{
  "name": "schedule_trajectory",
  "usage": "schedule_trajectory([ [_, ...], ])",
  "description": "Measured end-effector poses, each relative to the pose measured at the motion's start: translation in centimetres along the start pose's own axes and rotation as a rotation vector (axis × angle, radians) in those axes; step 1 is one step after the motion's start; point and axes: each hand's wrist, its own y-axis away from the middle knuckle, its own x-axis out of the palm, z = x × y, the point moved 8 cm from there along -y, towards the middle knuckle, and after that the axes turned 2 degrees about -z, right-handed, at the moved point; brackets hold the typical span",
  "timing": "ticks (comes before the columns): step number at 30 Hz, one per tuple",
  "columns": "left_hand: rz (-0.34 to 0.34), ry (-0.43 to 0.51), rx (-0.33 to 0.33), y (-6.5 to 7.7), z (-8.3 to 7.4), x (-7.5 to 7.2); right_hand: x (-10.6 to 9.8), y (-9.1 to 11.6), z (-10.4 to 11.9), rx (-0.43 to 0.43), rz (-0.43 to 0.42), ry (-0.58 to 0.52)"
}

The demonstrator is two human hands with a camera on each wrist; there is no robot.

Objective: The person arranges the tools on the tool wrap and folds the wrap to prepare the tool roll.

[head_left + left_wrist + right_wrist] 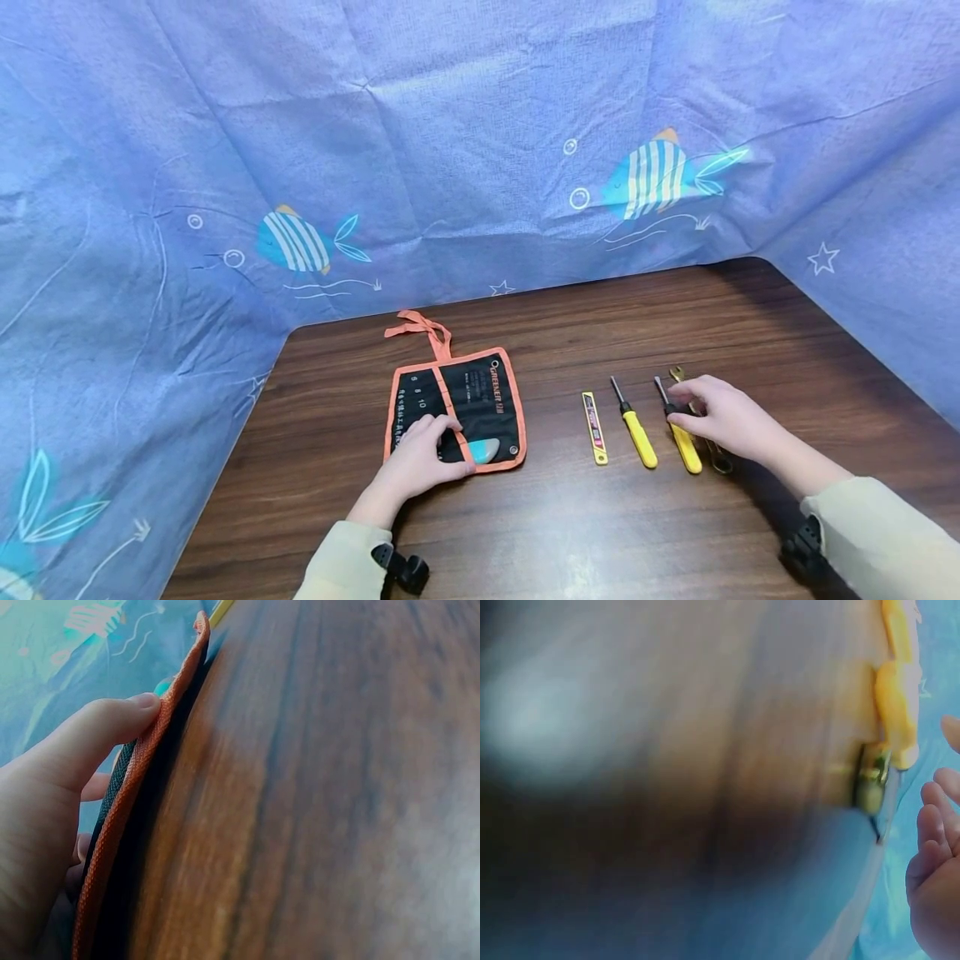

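A black tool pouch point(480, 387) with orange trim lies spread on the table. A teal object with a grey rounded end point(486, 451) is partly tucked under its orange band. My left hand point(422, 457) rests on the pouch's lower left part, its thumb at the lower orange edge point(142, 761). Over the right-hand tools, my right hand point(723, 414) hovers with fingers loosely bent and nothing visibly held. Under it lies a combination wrench point(722, 461), its middle hidden. Beside that is a yellow-handled screwdriver point(686, 450), its shaft partly covered by my fingers.
Another yellow-handled screwdriver point(640, 439) lies to the left of the first. Further left is a narrow, flat yellow-and-dark printed strip point(595, 428). Orange tie ribbons point(423, 327) stretch from the pouch's top. Blue fish-print cloth point(465, 167) hangs behind the wooden table point(540, 533).
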Motion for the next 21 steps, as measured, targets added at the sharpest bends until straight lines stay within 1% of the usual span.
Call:
schedule_trajectory([
  [6,-0.003,0.005,0.0,0.0,0.0,0.0,-0.5,1.0,-1.3,0.026,-0.007,0.015],
  [10,-0.002,0.011,0.003,0.1,-0.2,-0.1,-0.8,1.7,-1.9,0.027,-0.002,0.007],
  [16,-0.006,0.006,0.006,0.1,-0.2,-0.1,-0.5,2.6,-2.7,0.021,0.005,0.004],
  [21,-0.007,0.001,0.007,0.1,-0.1,0.0,-0.2,3.1,-3.4,0.027,0.029,0.006],
])
